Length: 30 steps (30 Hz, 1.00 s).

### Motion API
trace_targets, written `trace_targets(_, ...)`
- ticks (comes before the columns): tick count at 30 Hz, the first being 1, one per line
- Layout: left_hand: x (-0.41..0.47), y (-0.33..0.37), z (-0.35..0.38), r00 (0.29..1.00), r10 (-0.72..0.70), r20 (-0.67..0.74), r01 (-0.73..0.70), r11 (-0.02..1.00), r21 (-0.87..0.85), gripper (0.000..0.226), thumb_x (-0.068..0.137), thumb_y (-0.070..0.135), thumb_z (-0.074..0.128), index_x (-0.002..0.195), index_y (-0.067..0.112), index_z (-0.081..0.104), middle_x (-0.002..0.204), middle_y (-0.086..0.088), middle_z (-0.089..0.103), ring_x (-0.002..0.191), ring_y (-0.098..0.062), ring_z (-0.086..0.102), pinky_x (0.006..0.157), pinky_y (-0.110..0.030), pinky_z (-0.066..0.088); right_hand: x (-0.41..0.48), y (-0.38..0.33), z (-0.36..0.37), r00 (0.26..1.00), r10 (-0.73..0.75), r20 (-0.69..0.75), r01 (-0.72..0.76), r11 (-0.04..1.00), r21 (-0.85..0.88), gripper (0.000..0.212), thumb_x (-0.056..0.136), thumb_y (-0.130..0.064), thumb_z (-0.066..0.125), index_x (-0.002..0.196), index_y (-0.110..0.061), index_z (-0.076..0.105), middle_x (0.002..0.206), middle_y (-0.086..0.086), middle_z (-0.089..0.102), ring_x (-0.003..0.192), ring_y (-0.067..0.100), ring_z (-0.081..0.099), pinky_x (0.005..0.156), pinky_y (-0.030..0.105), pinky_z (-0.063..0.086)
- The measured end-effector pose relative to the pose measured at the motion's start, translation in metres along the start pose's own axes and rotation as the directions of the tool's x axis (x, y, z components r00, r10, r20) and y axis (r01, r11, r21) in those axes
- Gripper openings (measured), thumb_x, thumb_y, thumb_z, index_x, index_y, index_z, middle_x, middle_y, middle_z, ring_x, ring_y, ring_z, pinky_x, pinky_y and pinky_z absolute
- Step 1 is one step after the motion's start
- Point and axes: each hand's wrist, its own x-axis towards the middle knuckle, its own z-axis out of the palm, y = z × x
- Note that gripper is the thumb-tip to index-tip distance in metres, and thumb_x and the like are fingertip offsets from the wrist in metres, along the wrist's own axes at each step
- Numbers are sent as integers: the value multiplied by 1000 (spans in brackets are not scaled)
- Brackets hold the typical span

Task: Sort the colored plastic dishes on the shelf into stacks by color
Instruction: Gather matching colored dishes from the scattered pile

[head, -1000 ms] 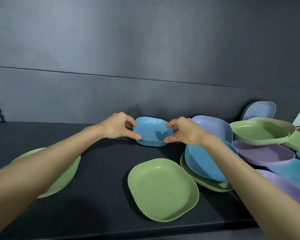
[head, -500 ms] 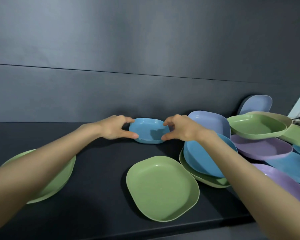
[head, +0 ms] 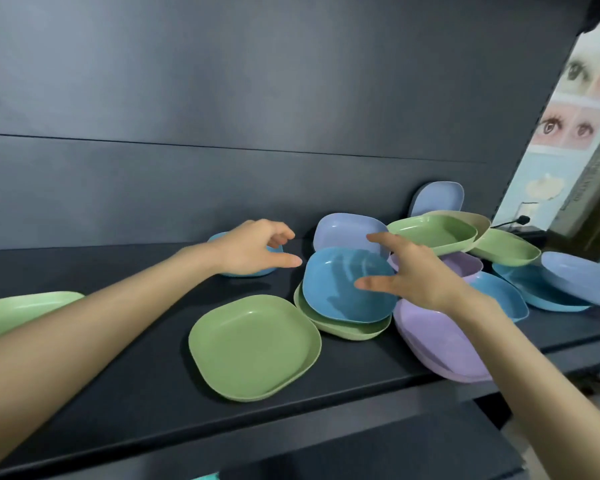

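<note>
The left hand [head: 253, 249] hovers over the small blue dishes [head: 250, 271] near the back edge of the shelf [head: 136, 375], its fingers loosely curled, thumb out, holding nothing. The right hand [head: 418, 275] is spread wide and empty above a blue plate [head: 340, 296], which lies tilted on a green plate [head: 347, 329] mid-shelf. Another green plate [head: 253, 346] sits by the front edge and a third [head: 18, 311] at the left edge. A purple plate [head: 433, 344] overhangs the front edge, and mixed dishes crowd the right end.

Bare forearms [head: 118, 306], bare left hand [head: 253, 249], bare right hand [head: 420, 275].
</note>
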Motion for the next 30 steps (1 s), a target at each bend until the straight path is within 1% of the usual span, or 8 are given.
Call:
trace_targets(4,3,21,19,997,-31,69,31,1000,-6,64,84,44,66,137,14,45,134,-3,55,116,-14,55,94,-22,40,-19,22,-3,999,9,45,-11,999,35,98,63,-49,82,144,-24,34,142,-7,42,135,14,35,109,32,30)
trace_targets(8,-2,29,30,990,-105,92,108,994,-32,66,86,42,64,138,10,41,135,-5,53,120,-18,52,99,-29,42,-27,30,-5,994,27,107,-30,999,24,112,50,-64,80,145,-28,32,146,-10,40,138,12,30,115,41,26)
trace_targets(11,-4,24,36,983,-141,116,148,987,-57,32,84,44,65,102,19,56,106,-1,62,99,-18,60,87,-31,47,-25,36,0,989,24,146,-28,999,28,126,34,-82,72,143,-31,32,141,-11,43,136,13,35,113,41,30)
trace_targets(13,-6,24,38,982,-137,130,150,984,-93,29,83,45,65,85,18,55,89,-3,66,83,-24,61,76,-36,48,-24,37,2,985,28,170,-36,998,45,125,36,-79,73,143,-31,31,141,-12,45,135,12,36,112,41,31)
trace_targets(17,-9,29,41,979,-152,133,171,975,-142,33,84,41,66,109,18,61,103,4,69,98,-18,65,91,-37,51,-22,39,1,982,16,188,-29,997,68,116,42,-74,72,142,-33,32,137,-15,48,132,13,39,112,40,32)
trace_targets(21,-7,30,43,978,-179,107,197,961,-193,34,85,38,66,111,17,61,104,5,67,100,-14,63,90,-30,50,-19,42,5,987,-3,159,-11,996,87,111,42,-73,71,139,-33,37,130,-14,53,128,17,44,110,41,34)
trace_targets(26,-7,31,43,979,-198,37,201,937,-288,29,84,32,69,107,15,63,102,3,69,100,-16,64,94,-34,49,-17,39,6,990,-63,124,47,991,129,112,46,-68,73,142,-24,38,128,-8,56,125,17,47,107,39,37)
trace_targets(30,-11,38,35,980,-198,-19,177,910,-376,34,81,27,73,111,17,63,105,7,66,98,-15,66,92,-30,49,-11,36,5,994,-106,41,95,972,215,96,62,-37,86,143,-19,37,124,-7,57,116,8,52,102,23,40)
